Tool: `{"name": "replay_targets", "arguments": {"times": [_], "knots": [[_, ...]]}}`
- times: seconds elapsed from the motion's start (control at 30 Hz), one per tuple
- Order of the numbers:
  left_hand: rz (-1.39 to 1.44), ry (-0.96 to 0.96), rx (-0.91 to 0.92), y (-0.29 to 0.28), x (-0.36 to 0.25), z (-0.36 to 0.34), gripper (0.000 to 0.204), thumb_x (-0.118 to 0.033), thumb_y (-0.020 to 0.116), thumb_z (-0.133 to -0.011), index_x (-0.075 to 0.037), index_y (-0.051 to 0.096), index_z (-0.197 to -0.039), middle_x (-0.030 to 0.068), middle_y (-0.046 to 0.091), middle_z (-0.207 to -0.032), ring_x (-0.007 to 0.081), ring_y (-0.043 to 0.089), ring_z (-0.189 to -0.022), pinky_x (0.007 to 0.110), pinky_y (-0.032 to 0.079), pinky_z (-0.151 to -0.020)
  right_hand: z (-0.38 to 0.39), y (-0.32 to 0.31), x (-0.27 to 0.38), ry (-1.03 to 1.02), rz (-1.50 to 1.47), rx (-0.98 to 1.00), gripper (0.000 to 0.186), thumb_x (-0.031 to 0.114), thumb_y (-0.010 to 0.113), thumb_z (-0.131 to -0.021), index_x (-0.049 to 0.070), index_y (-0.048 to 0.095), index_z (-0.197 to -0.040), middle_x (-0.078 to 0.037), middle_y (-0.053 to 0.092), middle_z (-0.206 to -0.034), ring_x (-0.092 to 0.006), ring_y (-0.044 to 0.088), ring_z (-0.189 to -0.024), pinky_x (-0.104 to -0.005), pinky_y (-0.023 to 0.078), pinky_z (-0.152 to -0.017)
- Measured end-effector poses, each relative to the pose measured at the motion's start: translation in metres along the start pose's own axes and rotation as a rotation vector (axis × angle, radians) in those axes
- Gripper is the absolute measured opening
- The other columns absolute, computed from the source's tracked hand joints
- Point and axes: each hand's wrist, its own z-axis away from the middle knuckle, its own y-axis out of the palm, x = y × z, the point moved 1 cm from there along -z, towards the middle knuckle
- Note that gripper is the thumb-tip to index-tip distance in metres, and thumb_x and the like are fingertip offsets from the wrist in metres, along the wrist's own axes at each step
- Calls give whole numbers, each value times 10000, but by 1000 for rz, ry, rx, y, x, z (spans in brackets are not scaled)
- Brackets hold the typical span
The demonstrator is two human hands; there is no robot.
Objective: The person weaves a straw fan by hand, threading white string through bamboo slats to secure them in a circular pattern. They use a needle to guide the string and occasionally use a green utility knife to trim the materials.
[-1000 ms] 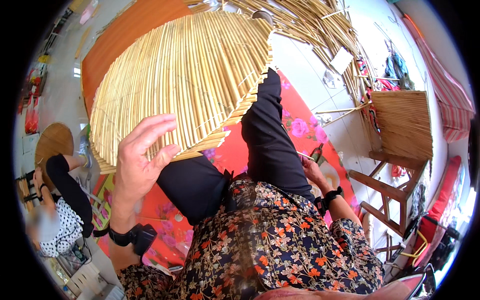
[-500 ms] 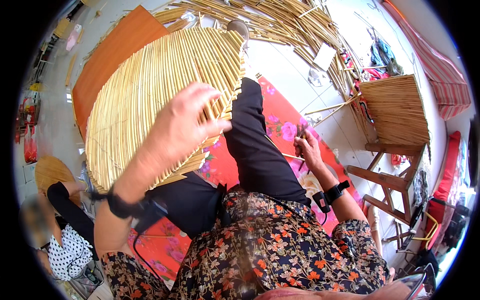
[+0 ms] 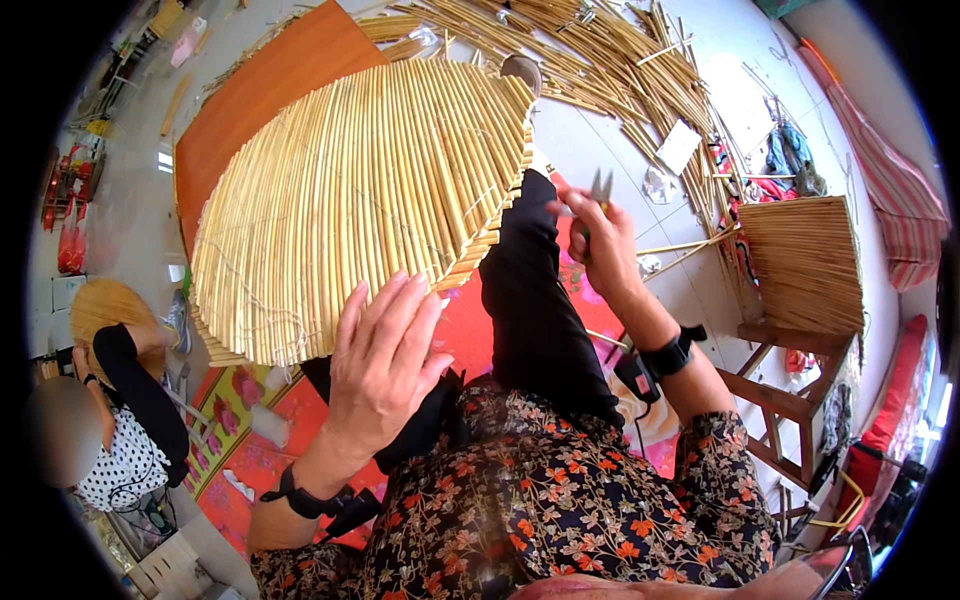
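Observation:
A rounded mat of pale stalks, sewn side by side with thin thread, rests over my left thigh and leans on a brown board. My left hand lies with its fingers stretched out on the mat's near edge, thumb apart. To the right of the mat, above my right knee, my right hand is closed round a pair of scissors, whose blades point up and away from me. The scissors do not touch the mat. Loose thread hangs at the mat's lower edge.
The brown board stands behind the mat. Many loose stalks cover the floor ahead. At the right is a wooden stool beside a square stalk panel. Another person sits at the left with a round mat.
My left hand has come back from the mat's middle to its near edge. My right hand has risen forward with the scissors. The mat looks turned, its stitched side more visible.

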Motion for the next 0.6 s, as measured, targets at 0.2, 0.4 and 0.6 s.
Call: {"name": "replay_targets", "arguments": {"times": [0.2,0.4,0.6], "knots": [[416,91,-129,3,0,37,307,-155,779,-802,6,694,-1049,121,658,-1143,260,685,-926,350,579,-759,-42,32,14,162,-58,71,437,447,682,-907,22,626,-992,31,423,-653,-72,389,-489,-247,302,-428],[1464,-708,193,36,0,88,512,-349,692,-931,34,586,-1254,147,659,-1164,239,687,-1030,340,553,-884,-58,61,15,273,-58,121,302,341,765,-855,103,579,-842,34,452,-636,-64,387,-435,-220,286,-361],[2018,-693,-351,46,18,77,824,-520,682,-891,-6,360,-1449,142,469,-1449,285,485,-1320,473,357,-1145,-51,62,21,249,-139,194,231,225,731,-860,54,578,-833,17,494,-630,-67,372,-421,-232,274,-378]]}}
